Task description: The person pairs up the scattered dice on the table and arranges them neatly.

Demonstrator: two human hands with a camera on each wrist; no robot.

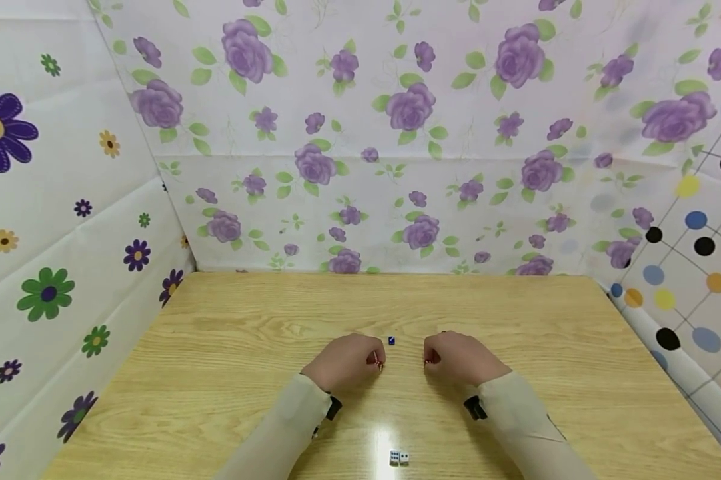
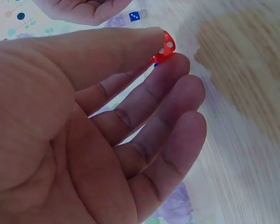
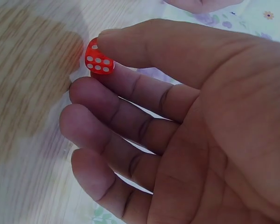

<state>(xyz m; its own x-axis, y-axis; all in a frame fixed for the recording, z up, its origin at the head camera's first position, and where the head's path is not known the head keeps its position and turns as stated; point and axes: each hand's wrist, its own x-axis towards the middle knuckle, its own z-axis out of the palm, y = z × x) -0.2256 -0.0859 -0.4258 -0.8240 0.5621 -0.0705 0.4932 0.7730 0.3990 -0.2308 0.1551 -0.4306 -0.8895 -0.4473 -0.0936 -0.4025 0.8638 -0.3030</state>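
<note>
My left hand (image 1: 350,360) pinches a red die (image 2: 168,45) with white dots between thumb and forefinger, low over the table. Facing it, my right hand (image 1: 464,358) holds another red die (image 3: 99,59) by its thumb and forefinger tips. The other fingers of both hands curl loosely, with gaps between them. Just beyond the left hand, a small blue die (image 1: 392,341) lies on the wooden table. A blue die (image 2: 134,16) with white dots also shows in the left wrist view, close to the right hand. Part of each red die is hidden by a thumb.
Two white dice (image 1: 399,457) sit side by side near the table's front, between the forearms. A small dark edge (image 1: 444,332) peeks out behind the right hand, too little to identify. Flower-patterned cloth (image 1: 360,133) hangs behind the wooden table (image 1: 246,307) and along its sides.
</note>
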